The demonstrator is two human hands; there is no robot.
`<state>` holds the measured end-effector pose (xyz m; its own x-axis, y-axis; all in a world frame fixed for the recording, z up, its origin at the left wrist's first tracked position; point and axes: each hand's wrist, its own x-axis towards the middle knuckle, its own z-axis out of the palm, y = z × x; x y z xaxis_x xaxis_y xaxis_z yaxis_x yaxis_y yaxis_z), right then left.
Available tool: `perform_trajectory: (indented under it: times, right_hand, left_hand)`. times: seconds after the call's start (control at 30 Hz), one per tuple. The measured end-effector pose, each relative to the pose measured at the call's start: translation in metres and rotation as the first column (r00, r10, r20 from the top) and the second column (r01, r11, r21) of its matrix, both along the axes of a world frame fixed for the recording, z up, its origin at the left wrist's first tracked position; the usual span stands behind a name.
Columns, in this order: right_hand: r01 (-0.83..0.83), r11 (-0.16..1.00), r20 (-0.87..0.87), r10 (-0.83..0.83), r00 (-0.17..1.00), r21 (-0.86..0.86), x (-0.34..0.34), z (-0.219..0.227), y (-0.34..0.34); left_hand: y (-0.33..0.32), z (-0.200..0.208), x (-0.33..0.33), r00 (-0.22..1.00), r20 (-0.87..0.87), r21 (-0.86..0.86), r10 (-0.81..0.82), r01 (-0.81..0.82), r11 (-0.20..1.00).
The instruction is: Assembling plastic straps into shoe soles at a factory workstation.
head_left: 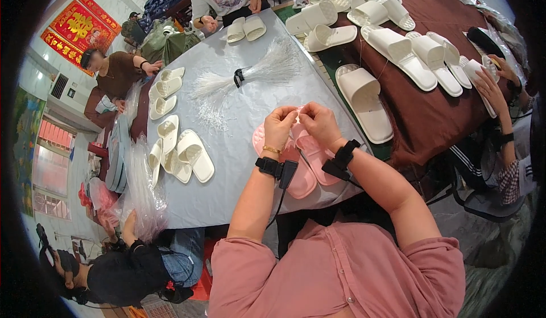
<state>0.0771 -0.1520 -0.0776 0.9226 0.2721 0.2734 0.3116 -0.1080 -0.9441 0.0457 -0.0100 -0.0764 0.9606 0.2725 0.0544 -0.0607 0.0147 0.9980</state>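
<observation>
A pair of pink slippers (pixel 300 182) lies side by side at the near edge of the covered table (pixel 239 164), right in front of me. Above their far ends, my left hand (pixel 277 129) and my right hand (pixel 320 124) meet with thumbs and fingertips pinched together. Whatever sits between the fingertips is too small to make out. Beyond my hands, a bundle of thin clear plastic strands (pixel 272 65) is bound at its middle by a black tie (pixel 238 78). Both wrists carry black straps with small devices.
White slippers stand in groups on the left (pixel 195 154) and at the far edge (pixel 254 28). More white slippers (pixel 364 99) cover the brown-clothed table (pixel 421 127) at right. Co-workers stand or sit around, one beside clear plastic bags (pixel 142 187) at lower left, another's hands (pixel 493 90) at far right.
</observation>
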Motion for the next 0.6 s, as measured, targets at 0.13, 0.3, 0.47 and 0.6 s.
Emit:
perform_trajectory:
  times: [0.13, 0.3, 0.47, 0.6]
  right_hand:
    - [0.018, 1.000, 0.000, -0.018, 1.000, 0.017, 0.0007, -0.0004, 0.0007]
    - [0.022, 1.000, 0.002, -0.023, 1.000, 0.020, 0.0006, 0.0007, 0.0008]
    - [0.018, 1.000, -0.008, -0.018, 1.000, 0.018, 0.0003, 0.0017, 0.0002]
    - [0.024, 1.000, -0.001, -0.024, 1.000, -0.010, 0.0003, 0.0013, 0.0003]
  left_hand:
    - [0.0000, 0.0001, 0.0001, 1.000, 0.007, 0.012, -0.007, 0.007, 1.000]
    - [0.0002, 0.0001, -0.0001, 1.000, 0.015, 0.009, -0.023, 0.023, 1.000]
    - [0.0003, -0.0003, -0.0002, 1.000, 0.018, 0.020, -0.018, 0.018, 1.000]
    - [0.0007, -0.0015, -0.0001, 1.000, 0.026, 0.024, -0.007, 0.006, 1.000]
